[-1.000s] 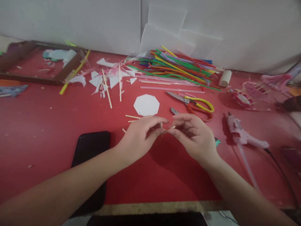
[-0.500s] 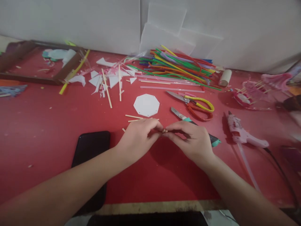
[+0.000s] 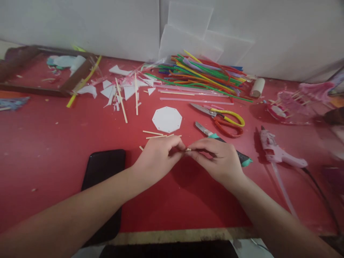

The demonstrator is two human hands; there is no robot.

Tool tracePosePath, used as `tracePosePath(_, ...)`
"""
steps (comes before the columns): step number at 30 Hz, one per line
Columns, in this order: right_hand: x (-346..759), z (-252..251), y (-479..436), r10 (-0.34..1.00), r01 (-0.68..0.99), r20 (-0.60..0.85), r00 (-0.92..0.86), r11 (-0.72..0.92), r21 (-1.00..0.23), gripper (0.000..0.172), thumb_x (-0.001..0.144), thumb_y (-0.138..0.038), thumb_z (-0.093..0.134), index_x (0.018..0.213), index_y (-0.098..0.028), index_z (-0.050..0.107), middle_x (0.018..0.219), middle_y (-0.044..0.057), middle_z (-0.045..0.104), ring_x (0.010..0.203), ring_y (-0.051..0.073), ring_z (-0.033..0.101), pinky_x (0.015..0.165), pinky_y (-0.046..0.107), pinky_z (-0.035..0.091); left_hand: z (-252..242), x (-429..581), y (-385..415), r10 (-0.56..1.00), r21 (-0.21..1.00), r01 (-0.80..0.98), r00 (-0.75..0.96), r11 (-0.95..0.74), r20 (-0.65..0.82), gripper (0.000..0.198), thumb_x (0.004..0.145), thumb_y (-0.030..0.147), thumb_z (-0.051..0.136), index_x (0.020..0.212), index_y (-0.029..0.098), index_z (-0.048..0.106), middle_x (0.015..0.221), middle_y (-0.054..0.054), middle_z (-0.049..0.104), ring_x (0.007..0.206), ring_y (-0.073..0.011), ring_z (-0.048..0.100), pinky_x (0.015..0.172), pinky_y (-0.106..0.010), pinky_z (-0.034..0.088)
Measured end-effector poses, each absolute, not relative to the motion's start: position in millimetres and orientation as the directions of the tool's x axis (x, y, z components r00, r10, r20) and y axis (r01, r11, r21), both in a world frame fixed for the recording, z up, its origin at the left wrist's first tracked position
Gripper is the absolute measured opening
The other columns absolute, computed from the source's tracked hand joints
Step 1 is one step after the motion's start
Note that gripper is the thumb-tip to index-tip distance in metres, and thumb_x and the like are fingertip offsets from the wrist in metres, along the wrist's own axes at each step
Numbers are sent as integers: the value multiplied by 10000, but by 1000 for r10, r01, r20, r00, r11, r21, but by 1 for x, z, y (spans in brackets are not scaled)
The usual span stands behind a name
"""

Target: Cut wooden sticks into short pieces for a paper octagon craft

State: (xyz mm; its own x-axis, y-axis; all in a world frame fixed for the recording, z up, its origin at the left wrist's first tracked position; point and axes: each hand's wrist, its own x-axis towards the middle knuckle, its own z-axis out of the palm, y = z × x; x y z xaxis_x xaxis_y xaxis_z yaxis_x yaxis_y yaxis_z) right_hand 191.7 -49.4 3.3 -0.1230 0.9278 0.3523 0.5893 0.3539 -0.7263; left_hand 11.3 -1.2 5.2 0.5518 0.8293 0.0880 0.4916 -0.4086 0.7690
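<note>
My left hand point(image 3: 158, 154) and my right hand point(image 3: 219, 157) meet fingertip to fingertip above the red table. Both are closed in a pinch on small wooden sticks point(image 3: 189, 149), whose pale ends point toward me; their length is hidden behind the fingers. Just beyond lies a white octagonal piece point(image 3: 167, 119) with small marks or holes near its corners. More loose wooden sticks point(image 3: 152, 133) lie by my left hand, partly covered by it. A utility knife point(image 3: 204, 129) with a black and teal handle lies partly behind my right hand.
Yellow-and-red-handled scissors point(image 3: 228, 120) and a pink glue gun point(image 3: 278, 148) with its cord lie at right. A black phone point(image 3: 104, 168) is under my left forearm. Behind are pipe cleaners point(image 3: 206, 75), white scraps point(image 3: 130, 91), a brown frame point(image 3: 64, 86) and a cardboard roll point(image 3: 258, 87).
</note>
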Motion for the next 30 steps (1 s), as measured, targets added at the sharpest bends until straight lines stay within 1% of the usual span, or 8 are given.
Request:
tracePosePath(8,192,5,-48,970,499,227,-88,240,-833,38,818,-228,680,809,-206,710,783,9,714,700,118,644,677,234,513,6,10,-1,837,813,471,545,-342,37,43,789,182,660,747,175,668,730,18,709,669,-120,631,594,-214,419)
tracePosePath(11,195,8,-48,993,277,-18,-115,15,-961,113,798,-304,707,780,-193,708,732,20,714,670,137,653,644,257,523,11,10,0,791,911,388,597,-139,-133,92,772,231,697,728,168,646,710,7,719,635,-113,633,560,-198,434)
tracePosePath(14,197,10,-47,955,74,-225,-191,-214,-974,187,752,-352,751,752,-170,711,659,19,704,588,122,626,581,248,514,13,10,1,690,938,314,646,147,-325,196,723,288,754,723,156,609,687,-21,724,586,-121,639,504,-192,448)
tracePosePath(19,198,9,-46,933,-23,-282,-222,-294,-955,192,740,-339,763,725,-158,702,634,6,691,553,88,595,560,219,506,12,10,1,625,912,262,666,317,-408,254,681,301,789,712,152,585,653,-36,712,547,-134,644,479,-212,486)
tracePosePath(21,198,8,-46,941,4,-272,-201,-276,-961,203,747,-350,752,734,-157,693,639,8,690,561,94,600,566,228,510,13,12,-1,656,924,265,651,277,-383,230,704,286,773,720,154,585,685,-40,723,578,-139,660,515,-226,509)
tracePosePath(24,199,6,-45,958,122,-246,-151,-229,-966,201,764,-353,723,776,-157,682,673,17,698,598,118,631,582,247,516,12,15,-4,774,933,360,592,-3,-226,141,767,244,714,738,163,603,711,-18,719,608,-133,657,546,-227,499)
tracePosePath(27,201,6,-44,966,264,-244,-88,-214,-940,169,770,-329,693,780,-163,664,684,14,698,597,128,644,560,243,502,10,16,-8,789,826,474,612,-306,-58,73,778,183,700,799,177,629,715,14,700,638,-131,646,556,-223,457)
tracePosePath(30,202,7,-45,962,391,-274,-24,-243,-888,130,786,-309,656,773,-180,656,632,-2,690,567,128,639,536,234,484,9,15,-9,756,703,534,655,-471,9,76,800,204,703,814,176,633,709,12,682,662,-149,635,580,-246,443)
